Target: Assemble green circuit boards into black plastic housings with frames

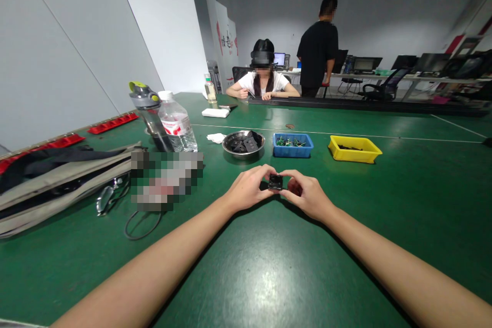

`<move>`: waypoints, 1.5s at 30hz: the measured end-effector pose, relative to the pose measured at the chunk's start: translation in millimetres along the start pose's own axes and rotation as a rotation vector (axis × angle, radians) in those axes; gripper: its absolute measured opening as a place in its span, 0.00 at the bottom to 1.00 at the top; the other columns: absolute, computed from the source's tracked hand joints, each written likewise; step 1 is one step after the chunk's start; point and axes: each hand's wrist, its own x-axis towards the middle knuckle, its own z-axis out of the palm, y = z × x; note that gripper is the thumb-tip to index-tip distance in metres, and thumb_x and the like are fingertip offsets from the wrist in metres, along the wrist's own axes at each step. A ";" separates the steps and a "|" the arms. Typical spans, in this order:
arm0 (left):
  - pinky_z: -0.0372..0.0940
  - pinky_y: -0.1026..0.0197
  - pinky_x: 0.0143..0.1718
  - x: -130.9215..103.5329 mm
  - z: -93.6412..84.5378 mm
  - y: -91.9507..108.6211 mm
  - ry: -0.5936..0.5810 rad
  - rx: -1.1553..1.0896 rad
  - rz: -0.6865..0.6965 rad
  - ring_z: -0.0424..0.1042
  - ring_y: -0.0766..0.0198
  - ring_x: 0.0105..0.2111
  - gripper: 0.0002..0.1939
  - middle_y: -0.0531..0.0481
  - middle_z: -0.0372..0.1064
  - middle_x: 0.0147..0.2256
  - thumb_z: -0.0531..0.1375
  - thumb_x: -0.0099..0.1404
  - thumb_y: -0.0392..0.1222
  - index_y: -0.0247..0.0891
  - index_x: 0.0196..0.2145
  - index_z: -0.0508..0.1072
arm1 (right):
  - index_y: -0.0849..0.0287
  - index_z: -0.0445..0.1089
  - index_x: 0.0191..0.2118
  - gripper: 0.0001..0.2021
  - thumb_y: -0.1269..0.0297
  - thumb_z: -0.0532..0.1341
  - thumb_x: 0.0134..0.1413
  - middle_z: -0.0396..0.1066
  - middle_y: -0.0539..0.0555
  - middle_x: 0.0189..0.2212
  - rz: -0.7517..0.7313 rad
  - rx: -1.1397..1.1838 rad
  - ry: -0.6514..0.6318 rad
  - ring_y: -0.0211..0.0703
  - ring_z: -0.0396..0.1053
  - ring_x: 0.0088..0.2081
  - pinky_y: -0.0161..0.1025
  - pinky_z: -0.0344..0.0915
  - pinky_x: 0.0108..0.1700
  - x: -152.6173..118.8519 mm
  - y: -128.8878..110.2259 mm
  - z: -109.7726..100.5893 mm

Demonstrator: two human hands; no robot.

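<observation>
Between my two hands is a small black square plastic housing (pixel 275 182), its inner detail too small to make out. My left hand (pixel 250 184) pinches its left side with thumb and fingers. From the right, my right hand (pixel 306 193) grips the opposite side the same way. Just beyond my hands stands a steel bowl (pixel 243 154) with black plastic parts in it. To its right are a blue bin (pixel 293 151) of small green and white pieces and a yellow bin (pixel 355 154) with a few thin black parts.
Left on the green table (pixel 246 266) are a water bottle (pixel 179 125), a grey drinking bottle (pixel 154 123), glasses (pixel 105 200) and an open bag (pixel 69 184). A crumpled tissue (pixel 216 138) lies beside the bowl. Across the table sits a person (pixel 263 79); another person (pixel 318 54) stands behind.
</observation>
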 end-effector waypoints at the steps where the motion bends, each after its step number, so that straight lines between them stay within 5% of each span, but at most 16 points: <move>1: 0.69 0.61 0.41 -0.1 0.0 -0.2 0.000 0.003 0.005 0.75 0.61 0.37 0.15 0.51 0.75 0.42 0.66 0.64 0.47 0.41 0.47 0.71 | 0.56 0.71 0.52 0.17 0.58 0.64 0.58 0.68 0.46 0.25 -0.001 0.007 -0.002 0.38 0.65 0.24 0.35 0.62 0.31 -0.1 -0.3 -0.1; 16: 0.70 0.61 0.41 -2.1 -1.0 -0.4 0.008 -0.006 0.042 0.76 0.60 0.42 0.17 0.48 0.76 0.47 0.65 0.66 0.46 0.42 0.51 0.71 | 0.56 0.73 0.49 0.13 0.60 0.62 0.60 0.69 0.47 0.24 0.006 -0.048 0.047 0.40 0.65 0.24 0.36 0.62 0.31 -0.2 -0.3 -0.3; 23: 0.68 0.59 0.42 -1.4 -1.5 3.3 -0.015 0.068 0.116 0.74 0.59 0.39 0.14 0.49 0.75 0.41 0.65 0.67 0.48 0.41 0.47 0.72 | 0.58 0.76 0.47 0.11 0.66 0.61 0.59 0.74 0.50 0.26 -0.011 -0.188 -0.064 0.41 0.67 0.27 0.37 0.60 0.34 2.2 1.5 1.6; 35: 0.66 0.58 0.42 1.3 -0.3 -5.1 -0.003 0.157 0.113 0.70 0.59 0.38 0.16 0.49 0.72 0.36 0.66 0.62 0.37 0.37 0.48 0.73 | 0.59 0.75 0.36 0.04 0.69 0.62 0.59 0.74 0.51 0.27 0.004 -0.221 -0.085 0.39 0.66 0.28 0.35 0.58 0.34 2.9 1.3 2.6; 45: 0.67 0.59 0.42 0.0 -0.3 -5.2 0.003 0.159 0.102 0.71 0.60 0.38 0.16 0.51 0.72 0.36 0.66 0.62 0.38 0.38 0.48 0.73 | 0.59 0.75 0.39 0.05 0.66 0.62 0.61 0.73 0.50 0.26 0.028 -0.189 -0.085 0.40 0.66 0.27 0.36 0.58 0.34 2.8 0.0 0.8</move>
